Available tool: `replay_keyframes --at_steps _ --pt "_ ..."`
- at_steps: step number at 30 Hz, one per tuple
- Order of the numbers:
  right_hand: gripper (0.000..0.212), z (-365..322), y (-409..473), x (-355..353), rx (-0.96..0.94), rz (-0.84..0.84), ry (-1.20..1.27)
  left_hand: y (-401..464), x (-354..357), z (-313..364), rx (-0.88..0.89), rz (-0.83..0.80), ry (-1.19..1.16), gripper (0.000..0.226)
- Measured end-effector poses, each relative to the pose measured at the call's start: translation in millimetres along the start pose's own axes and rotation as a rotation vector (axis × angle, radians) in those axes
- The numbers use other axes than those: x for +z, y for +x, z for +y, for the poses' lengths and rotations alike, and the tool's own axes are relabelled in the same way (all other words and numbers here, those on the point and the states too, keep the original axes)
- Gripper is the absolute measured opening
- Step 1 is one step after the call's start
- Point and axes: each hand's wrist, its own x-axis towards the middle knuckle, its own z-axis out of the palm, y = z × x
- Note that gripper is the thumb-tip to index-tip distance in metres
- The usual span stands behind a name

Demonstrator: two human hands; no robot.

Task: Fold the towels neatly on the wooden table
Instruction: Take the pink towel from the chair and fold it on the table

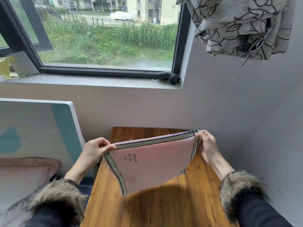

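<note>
A pink towel (152, 163) with striped borders and small embroidered figures hangs in the air above the wooden table (147, 208). My left hand (95, 149) pinches its top left corner between thumb and fingers. My right hand (207, 145) pinches the top right corner. The towel's top edge is stretched between both hands, and its lower part droops toward the tabletop without clearly touching it.
The grey wall runs along the table's far and right sides. A bed headboard (65, 128) and a pink pillow (24, 176) stand to the left. A patterned curtain (242, 25) hangs at the upper right. A black object (170, 77) lies on the windowsill.
</note>
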Motion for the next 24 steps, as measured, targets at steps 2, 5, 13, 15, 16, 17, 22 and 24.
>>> replay_keyframes --at_steps 2,5,13,15,16,17,22,24 --pt "0.028 0 3 0 0.007 0.053 0.029 1 0 -2 0.016 -0.064 -0.001 0.019" --pt "0.028 -2 5 -2 0.018 0.07 0.052 1 0 -4 0.056 -0.128 0.009 0.019" --pt "0.026 0 9 -7 0.028 0.088 -0.007 1 4 3 0.101 -0.076 0.0 0.014" --pt "0.025 1 10 -7 0.023 0.098 -0.004 2 4 1 0.089 -0.061 0.004 0.014" --pt "0.025 1 10 -7 0.024 0.102 -0.011 2 5 0 0.082 -0.051 0.008 0.014" --pt "0.025 2 11 -7 0.027 0.105 -0.024 2 6 0 0.08 -0.037 0.012 0.015" --pt "0.018 7 14 -8 0.019 0.083 -0.095 1 8 -1 0.085 -0.005 0.029 0.02" --pt "0.014 6 15 -8 0.009 0.068 -0.089 2 7 -1 0.099 -0.002 0.044 0.023"
